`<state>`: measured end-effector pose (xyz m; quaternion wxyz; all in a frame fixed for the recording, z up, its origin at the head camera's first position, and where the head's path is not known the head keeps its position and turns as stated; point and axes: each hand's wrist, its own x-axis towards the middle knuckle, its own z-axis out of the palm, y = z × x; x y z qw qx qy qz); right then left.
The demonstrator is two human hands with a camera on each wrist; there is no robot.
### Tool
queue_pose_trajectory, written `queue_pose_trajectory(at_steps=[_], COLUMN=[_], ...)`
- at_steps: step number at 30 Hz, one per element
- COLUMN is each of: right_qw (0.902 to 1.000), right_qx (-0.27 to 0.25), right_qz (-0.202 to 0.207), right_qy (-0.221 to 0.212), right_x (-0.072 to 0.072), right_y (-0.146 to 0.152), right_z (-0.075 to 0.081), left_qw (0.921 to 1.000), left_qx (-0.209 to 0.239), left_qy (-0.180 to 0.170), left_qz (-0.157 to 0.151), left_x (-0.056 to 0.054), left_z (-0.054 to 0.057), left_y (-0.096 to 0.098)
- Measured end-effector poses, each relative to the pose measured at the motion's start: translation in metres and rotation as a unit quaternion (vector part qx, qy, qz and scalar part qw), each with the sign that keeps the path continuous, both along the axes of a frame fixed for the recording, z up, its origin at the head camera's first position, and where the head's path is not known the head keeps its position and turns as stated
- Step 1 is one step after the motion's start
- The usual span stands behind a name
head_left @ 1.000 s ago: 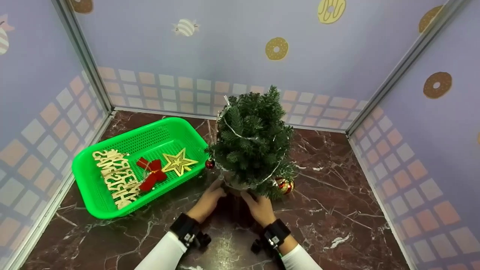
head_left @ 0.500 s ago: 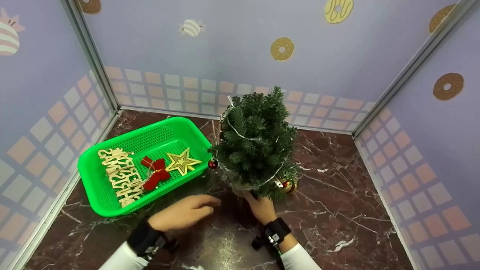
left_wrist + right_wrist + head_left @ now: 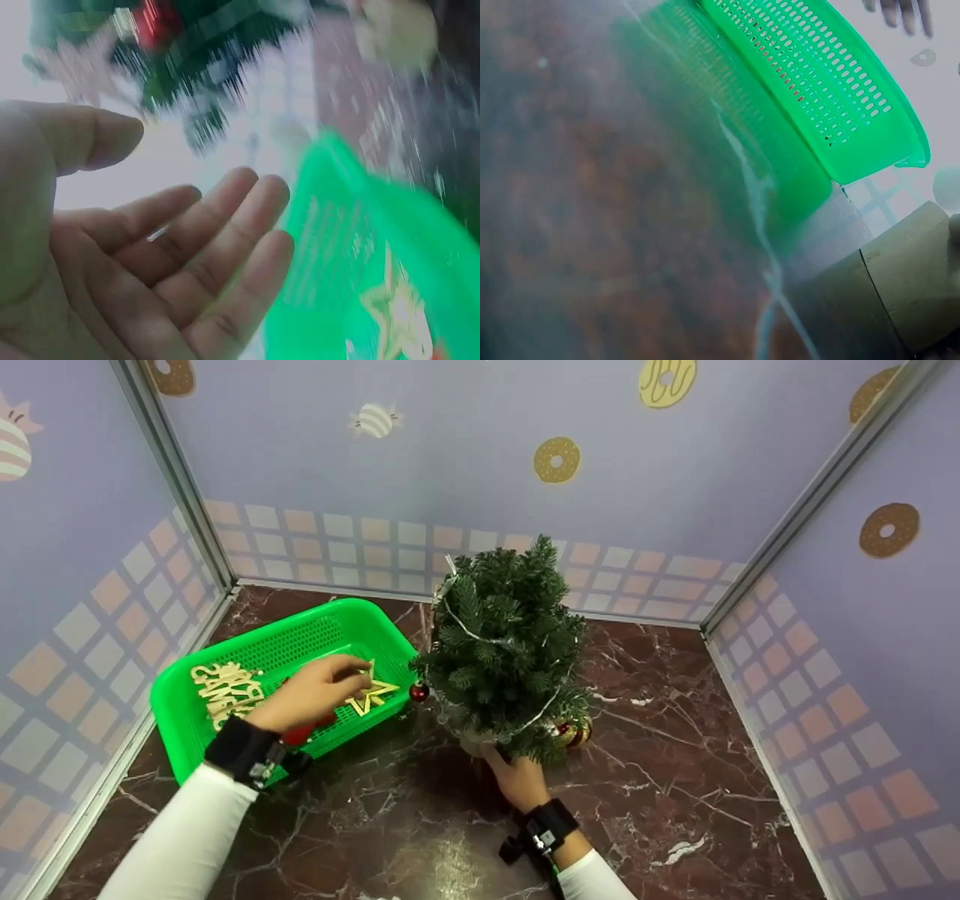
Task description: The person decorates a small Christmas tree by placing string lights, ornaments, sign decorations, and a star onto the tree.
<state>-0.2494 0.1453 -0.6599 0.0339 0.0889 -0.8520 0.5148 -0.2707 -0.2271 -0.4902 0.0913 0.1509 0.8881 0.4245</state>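
My left hand hovers over the green basket, its fingertips above the gold star. In the left wrist view its fingers are loosely bent, with nothing between them and the thumb. Partly beneath that hand lies a red bow; gold lettering is at the basket's left end. A small Christmas tree stands in the middle. Low on it, my right hand holds the pale base, thumb in front; branches hide the other fingers. A thin silver garland loops round the tree.
A red bauble hangs at the tree's left, close to the basket's rim. Another bauble, red and gold, is low on the right. Patterned walls enclose the dark marbled surface at the back and both sides.
My left hand has let go of the tree's base and moved left and up, over the basket. My right hand has stayed at the base, and the tree stands in place.
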Motion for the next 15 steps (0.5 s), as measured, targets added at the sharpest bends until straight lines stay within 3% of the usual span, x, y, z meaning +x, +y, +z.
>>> queue_pose_trajectory(at_steps=[4,9,12,15], right_qw=[0.9998,0.9995,0.9998,0.9999], right_qx=[-0.015,-0.016,-0.012,-0.001], right_qz=[0.007,0.001,-0.002,-0.009], right_qy=[0.012,0.028,0.018,0.007], right_x=[-0.001,-0.002,0.0,0.001], right_y=[-0.001,-0.002,-0.002,-0.001], right_z=[-0.001,0.0,0.0,0.0], left_qw=[0.9956,0.9771,0.9674,0.9626], left_qx=[-0.093,-0.212,-0.251,-0.265], left_qy=[-0.003,-0.016,-0.036,-0.056], left_qz=[-0.002,-0.007,-0.008,-0.009], left_x=[-0.018,-0.035,-0.04,-0.041], left_z=[-0.002,-0.016,-0.027,-0.037], left_y=[-0.018,-0.032,-0.039,-0.043])
